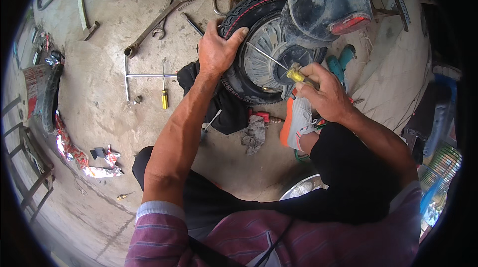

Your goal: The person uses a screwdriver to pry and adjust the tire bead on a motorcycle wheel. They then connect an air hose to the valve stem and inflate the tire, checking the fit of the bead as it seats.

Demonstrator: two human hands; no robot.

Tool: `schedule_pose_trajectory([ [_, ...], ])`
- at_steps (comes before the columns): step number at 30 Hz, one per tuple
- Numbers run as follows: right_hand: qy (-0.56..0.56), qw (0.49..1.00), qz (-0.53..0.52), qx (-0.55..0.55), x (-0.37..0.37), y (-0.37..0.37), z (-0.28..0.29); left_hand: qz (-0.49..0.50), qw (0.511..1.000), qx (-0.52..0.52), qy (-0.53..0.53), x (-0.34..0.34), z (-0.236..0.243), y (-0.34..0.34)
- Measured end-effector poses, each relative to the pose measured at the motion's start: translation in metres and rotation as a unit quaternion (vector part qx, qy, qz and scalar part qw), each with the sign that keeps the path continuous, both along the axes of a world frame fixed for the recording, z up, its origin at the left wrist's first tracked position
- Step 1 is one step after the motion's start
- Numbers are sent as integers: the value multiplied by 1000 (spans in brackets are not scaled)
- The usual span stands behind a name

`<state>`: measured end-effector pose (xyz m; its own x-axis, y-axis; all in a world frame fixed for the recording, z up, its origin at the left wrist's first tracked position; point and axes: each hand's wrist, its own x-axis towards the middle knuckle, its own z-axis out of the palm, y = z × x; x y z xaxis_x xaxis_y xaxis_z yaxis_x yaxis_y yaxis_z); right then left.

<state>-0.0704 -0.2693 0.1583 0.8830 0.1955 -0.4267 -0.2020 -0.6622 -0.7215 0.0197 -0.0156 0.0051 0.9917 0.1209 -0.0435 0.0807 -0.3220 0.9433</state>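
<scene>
In front of me stands a wheel with a black tyre (253,10) and a dusty grey metal hub (266,60). My left hand (217,50) is wrapped over the tyre's left side, thumb near the rim. The yellow-handled screwdriver (294,73) is gripped in my right hand (324,90), its shaft pointing up and left across the hub. Its tip lies near the rim's edge; whether it touches cannot be told. A dirty dark mudguard (326,5) with a red reflector (350,23) covers the wheel's upper right. Black cloth (226,112) lies against the tyre's lower left.
Left of the wheel lie a large wrench (158,23), a T-shaped metal bar (144,75), another yellow-handled screwdriver (165,97) and a hammer (87,29). A red-handled tool (261,116) is below the tyre. My orange and white shoe (298,122) is close by.
</scene>
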Motion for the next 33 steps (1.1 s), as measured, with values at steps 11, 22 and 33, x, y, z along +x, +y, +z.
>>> schedule_pose_trajectory([
  [11, -56, 952, 202, -223, 9, -8, 9, 42, 997, -59, 31, -50, -20, -7],
  [22, -198, 929, 243, -198, 22, 7, 6, 25, 996, -85, 15, -47, -29, -6],
  [33, -60, 939, 266, -211, 71, 0, -3, 24, 997, -73, 18, -47, -29, -5],
])
